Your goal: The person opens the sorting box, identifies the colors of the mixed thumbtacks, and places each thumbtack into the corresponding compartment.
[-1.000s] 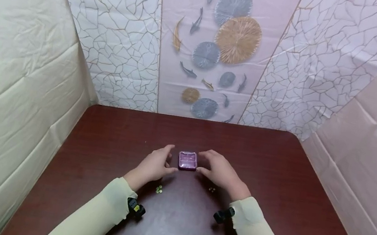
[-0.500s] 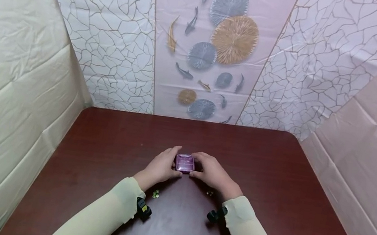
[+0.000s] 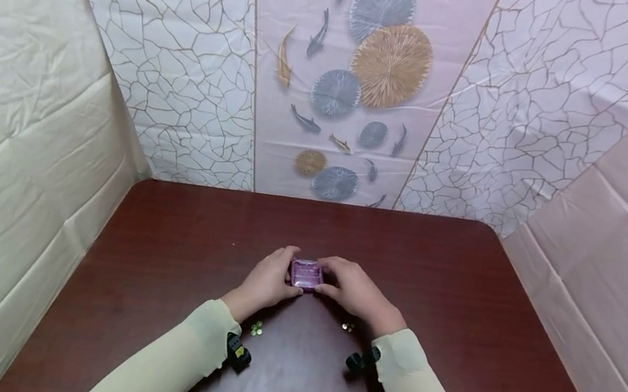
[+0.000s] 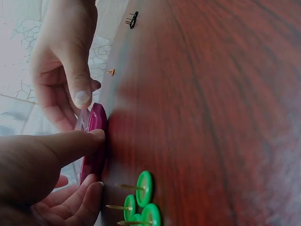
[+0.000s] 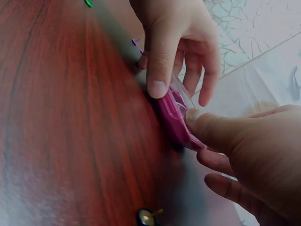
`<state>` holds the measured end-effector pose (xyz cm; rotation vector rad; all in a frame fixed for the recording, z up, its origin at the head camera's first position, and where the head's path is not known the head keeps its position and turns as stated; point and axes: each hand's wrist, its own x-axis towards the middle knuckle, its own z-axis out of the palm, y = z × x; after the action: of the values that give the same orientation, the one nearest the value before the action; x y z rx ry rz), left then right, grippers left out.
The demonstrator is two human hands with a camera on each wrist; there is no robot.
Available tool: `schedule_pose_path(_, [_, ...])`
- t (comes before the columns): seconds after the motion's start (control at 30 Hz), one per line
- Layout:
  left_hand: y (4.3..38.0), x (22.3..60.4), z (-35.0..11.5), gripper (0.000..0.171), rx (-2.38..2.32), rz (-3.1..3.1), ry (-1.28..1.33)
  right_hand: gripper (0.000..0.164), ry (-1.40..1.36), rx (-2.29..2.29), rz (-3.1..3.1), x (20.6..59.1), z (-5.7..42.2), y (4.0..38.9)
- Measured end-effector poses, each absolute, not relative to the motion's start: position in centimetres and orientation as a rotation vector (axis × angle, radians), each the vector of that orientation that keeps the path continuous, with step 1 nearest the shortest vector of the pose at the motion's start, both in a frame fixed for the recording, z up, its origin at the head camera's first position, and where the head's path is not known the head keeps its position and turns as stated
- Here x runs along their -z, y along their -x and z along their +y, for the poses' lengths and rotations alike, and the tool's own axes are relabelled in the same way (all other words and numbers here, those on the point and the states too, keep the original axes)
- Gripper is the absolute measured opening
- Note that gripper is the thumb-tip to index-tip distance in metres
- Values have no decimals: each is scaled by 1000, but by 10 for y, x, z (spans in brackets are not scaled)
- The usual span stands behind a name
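A small square magenta case [image 3: 306, 274] with a clear lid lies on the table between both hands. My left hand [image 3: 265, 282] holds its left side, thumb at the near corner. My right hand [image 3: 356, 290] holds its right side; in the right wrist view the right thumb [image 5: 207, 125] presses against the clear lid [image 5: 183, 94]. The lid looks raised a little from the magenta base [image 5: 171, 117], though I cannot tell how far. Green thumbtacks [image 4: 145, 189] lie point up beside the left hand. Another small group of tacks [image 3: 347, 328] lies near the right wrist.
A dark-rimmed tack [image 5: 148, 217] shows close by in the right wrist view. Black tacks [image 4: 133, 20] and an orange tack [image 4: 111, 72] lie farther off, as do purple tacks [image 5: 135, 43]. Draped cloth walls [image 3: 198, 68] surround the dark red table [image 3: 200, 212].
Both hands have come inward from either side of the case and now hold it. In the last half second they have barely moved; the view has shifted slightly.
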<state>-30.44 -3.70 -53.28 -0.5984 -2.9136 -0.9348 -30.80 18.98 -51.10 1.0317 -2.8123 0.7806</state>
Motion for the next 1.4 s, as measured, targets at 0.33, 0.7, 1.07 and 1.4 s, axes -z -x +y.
schedule_pose_path(0.33, [302,531,-38,90,1121,-2938,522,33,-990,-791,-2829,504,191,309])
schedule_pose_path(0.7, [298,533,-35,92,1129,-2937,504,30,-808,-882,-2875,499,184,318])
schedule_pose_path(1.07, [297,537,-33,89,1088,-2945,516,34,-687,-945,-2915,506,183,317])
schedule_pose_path(1.4, [282,525,-38,99,983,-2941,473,25,-884,-796,-2806,499,220,294])
